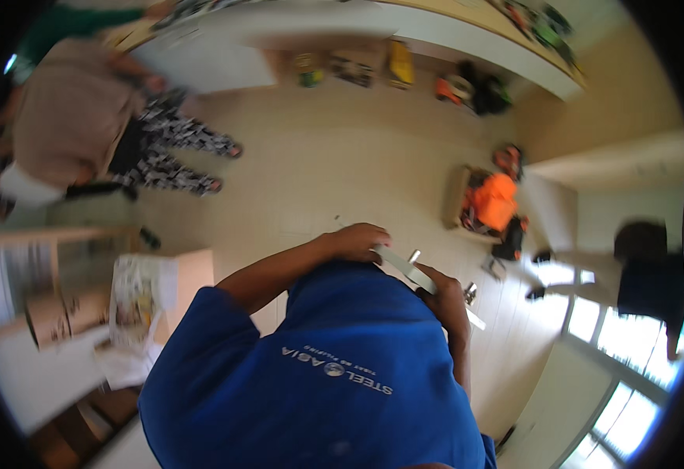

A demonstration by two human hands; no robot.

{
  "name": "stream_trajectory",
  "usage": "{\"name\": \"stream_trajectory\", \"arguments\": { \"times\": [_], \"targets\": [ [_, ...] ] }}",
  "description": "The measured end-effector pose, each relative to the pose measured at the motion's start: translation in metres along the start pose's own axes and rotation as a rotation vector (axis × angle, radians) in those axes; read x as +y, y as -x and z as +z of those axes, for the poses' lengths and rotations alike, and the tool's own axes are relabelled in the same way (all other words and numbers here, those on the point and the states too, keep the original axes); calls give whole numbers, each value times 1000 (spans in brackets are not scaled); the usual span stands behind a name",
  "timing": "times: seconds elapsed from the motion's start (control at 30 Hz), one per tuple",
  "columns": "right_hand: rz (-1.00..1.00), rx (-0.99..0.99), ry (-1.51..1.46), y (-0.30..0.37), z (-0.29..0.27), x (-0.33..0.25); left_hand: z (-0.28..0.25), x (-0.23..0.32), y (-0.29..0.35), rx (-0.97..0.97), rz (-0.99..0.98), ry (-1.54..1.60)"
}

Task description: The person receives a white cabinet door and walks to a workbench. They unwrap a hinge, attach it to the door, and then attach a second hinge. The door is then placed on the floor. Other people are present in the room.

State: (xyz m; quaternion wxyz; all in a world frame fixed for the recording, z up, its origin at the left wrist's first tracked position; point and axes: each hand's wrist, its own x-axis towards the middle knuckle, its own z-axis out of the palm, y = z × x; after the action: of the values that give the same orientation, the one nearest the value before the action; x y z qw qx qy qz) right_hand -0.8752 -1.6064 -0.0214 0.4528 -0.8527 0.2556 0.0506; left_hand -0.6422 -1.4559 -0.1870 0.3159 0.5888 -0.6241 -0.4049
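Observation:
In front of my waist is a narrow white bar-like piece (pixel 404 268) that slants down to the right. Two shiny metal cylinder-shaped fittings stand along its far side, one metal fitting (pixel 414 256) near its middle and another metal fitting (pixel 470 292) beyond my right hand. My left hand (pixel 359 241) is bent round the upper left end, its fingertips at the white surface. My right hand (pixel 445 294) is closed on the piece farther along, with the thumb side toward the middle fitting. Blur hides exactly what kind of piece it is.
A box of orange items (pixel 492 205) stands on the floor ahead right. At the left, a person in patterned trousers (pixel 178 148) stands by a counter; another person (pixel 643 270) is at the right. Cartons (pixel 188 275) stand at the near left, and a long counter (pixel 451 35) runs along the far side.

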Motion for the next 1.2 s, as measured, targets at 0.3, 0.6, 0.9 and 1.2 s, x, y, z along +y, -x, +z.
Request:
{"name": "stream_trajectory", "arguments": {
  "times": [0.3,0.6,0.9,1.2],
  "targets": [
    [-186,-386,95,-133,-37,9,-23,-15,1,267,-349,23],
    [-437,-582,-87,-200,-81,81,-15,59,-36,380,-640,-307],
    [-501,-668,-151,-235,-131,142,-3,72,-108,329,-726,-493],
    [-570,-664,-128,-257,-157,154,-15,85,-130,387,-730,-396]
  ]
}}
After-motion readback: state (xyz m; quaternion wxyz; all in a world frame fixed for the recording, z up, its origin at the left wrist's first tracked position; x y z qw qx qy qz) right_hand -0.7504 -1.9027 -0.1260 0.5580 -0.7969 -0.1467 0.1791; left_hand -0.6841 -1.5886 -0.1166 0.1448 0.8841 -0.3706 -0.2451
